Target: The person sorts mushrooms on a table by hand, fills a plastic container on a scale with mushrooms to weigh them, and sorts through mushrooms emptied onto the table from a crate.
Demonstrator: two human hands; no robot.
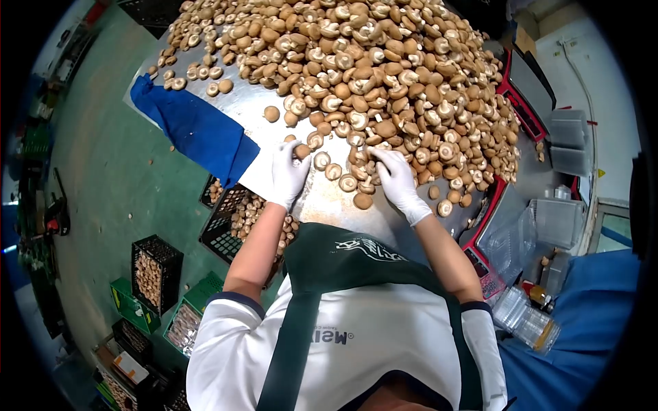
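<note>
A large heap of brown-capped shiitake mushrooms (370,68) covers the far part of the metal table (240,109). At the heap's near edge, my left hand (289,175), in a white glove, is closed round a mushroom (301,151) between thumb and fingers. My right hand (399,181), gloved too, reaches in from the right with fingers stretched out. Its fingertips touch mushrooms at the front of the pile, and the thumb is apart from them. Between the hands lie several loose mushrooms (333,171), some with stems up.
A blue cloth (192,127) lies over the table's left edge. Below it, a black crate (223,236) holds mushrooms. More crates (156,274) stand on the green floor. To the right are red-framed scales (524,96) and stacked clear plastic trays (556,222).
</note>
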